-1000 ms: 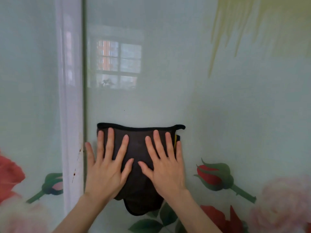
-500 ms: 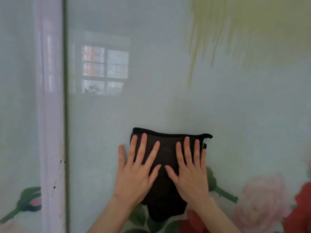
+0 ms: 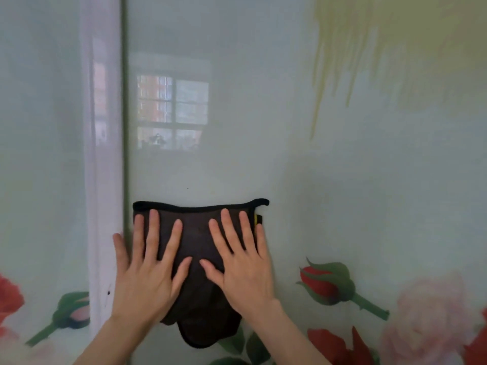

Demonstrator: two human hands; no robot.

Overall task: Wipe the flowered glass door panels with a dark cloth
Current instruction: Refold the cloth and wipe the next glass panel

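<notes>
A dark cloth (image 3: 197, 234) with a black hem lies flat against the right flowered glass door panel (image 3: 342, 175), its left edge at the door's frame. My left hand (image 3: 147, 280) and my right hand (image 3: 243, 272) press on it side by side with fingers spread, pinning it to the glass. The little finger of my left hand reaches onto the frame. The cloth's lower part hangs loose below my palms.
A white upright frame strip (image 3: 102, 159) separates this panel from the left glass panel (image 3: 39, 154). Printed red rosebuds (image 3: 324, 283), pink blooms and leaves run along the bottom, yellow streaks across the top right. A window reflection (image 3: 172, 111) shows above the cloth.
Both hands slid the cloth to the right across the glass, then back left until it sits against the frame strip again. The flat, spread-finger hold is unchanged.
</notes>
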